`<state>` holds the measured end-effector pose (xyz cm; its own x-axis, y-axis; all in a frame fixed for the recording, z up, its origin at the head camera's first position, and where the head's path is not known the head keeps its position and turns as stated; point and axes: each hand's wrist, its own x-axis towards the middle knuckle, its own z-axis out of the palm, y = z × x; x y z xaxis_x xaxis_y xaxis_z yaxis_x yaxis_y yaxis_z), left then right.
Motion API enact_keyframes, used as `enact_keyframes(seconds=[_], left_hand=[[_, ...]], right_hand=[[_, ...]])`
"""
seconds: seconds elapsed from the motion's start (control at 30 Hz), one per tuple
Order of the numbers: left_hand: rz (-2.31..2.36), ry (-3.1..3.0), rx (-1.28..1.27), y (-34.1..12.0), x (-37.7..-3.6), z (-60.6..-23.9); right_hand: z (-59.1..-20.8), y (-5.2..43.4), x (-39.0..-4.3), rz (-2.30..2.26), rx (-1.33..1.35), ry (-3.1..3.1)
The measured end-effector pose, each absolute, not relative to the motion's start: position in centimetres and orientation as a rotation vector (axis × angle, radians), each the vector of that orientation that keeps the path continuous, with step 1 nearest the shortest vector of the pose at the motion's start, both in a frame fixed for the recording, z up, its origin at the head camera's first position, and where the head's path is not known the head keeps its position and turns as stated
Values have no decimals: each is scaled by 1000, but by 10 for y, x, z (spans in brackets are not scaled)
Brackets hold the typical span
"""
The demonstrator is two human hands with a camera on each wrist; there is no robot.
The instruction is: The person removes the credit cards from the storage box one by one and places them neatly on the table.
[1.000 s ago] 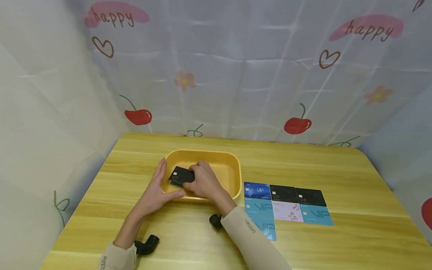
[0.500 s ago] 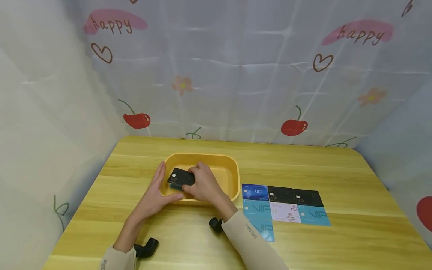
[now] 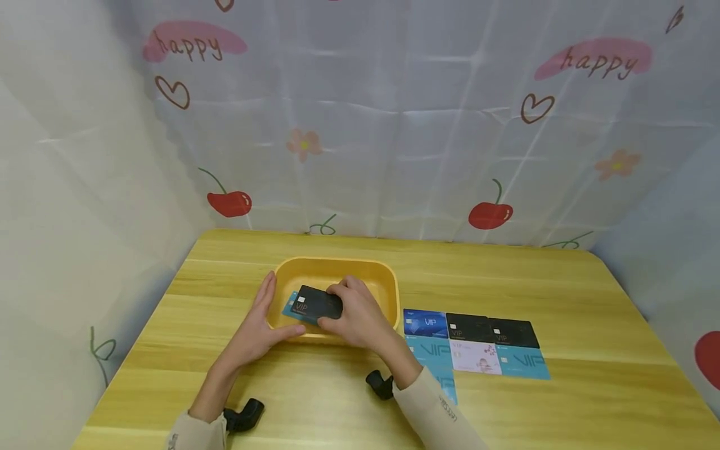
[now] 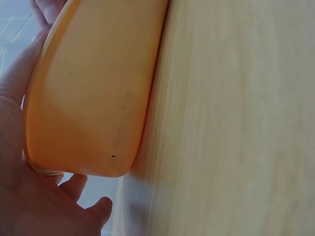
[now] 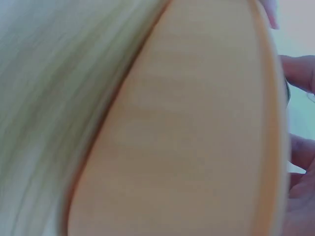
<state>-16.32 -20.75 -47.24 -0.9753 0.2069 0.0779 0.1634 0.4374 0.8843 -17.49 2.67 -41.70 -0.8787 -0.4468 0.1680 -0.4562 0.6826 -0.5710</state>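
In the head view, a yellow plastic bin (image 3: pixel 332 267) stands on the table. My left hand (image 3: pixel 260 325) rests at its near left corner, fingers straight along the left end and thumb along the front rim. Reaching into the bin, my right hand (image 3: pixel 364 317) pinches a black VIP card (image 3: pixel 314 304) by its right end. A teal card (image 3: pixel 289 310) shows from under the black one, at its left and front edges. Whether the right hand also holds the teal card, I cannot tell. Both wrist views show mainly the bin's outer wall (image 4: pixel 93 98) and the tabletop.
Right of the bin, several cards lie edge to edge: a dark blue card (image 3: pixel 425 323), black cards (image 3: pixel 514 332), teal cards (image 3: pixel 524 362) and a pink card (image 3: pixel 475 357). My right sleeve (image 3: pixel 435 406) partly covers the nearest teal card. A patterned curtain (image 3: pixel 360 144) hangs behind the table.
The right hand has shifted a little to the right with the black card. More of the teal card's left end now shows. The left hand stays at the bin's corner.
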Motion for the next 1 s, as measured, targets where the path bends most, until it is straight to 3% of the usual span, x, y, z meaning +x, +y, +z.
enact_keyframes(seconds=[1.0], left_hand=[[1585,2654,293,-206,-161,-473]], right_hand=[[-405,100,-119,1093,870,-2820]])
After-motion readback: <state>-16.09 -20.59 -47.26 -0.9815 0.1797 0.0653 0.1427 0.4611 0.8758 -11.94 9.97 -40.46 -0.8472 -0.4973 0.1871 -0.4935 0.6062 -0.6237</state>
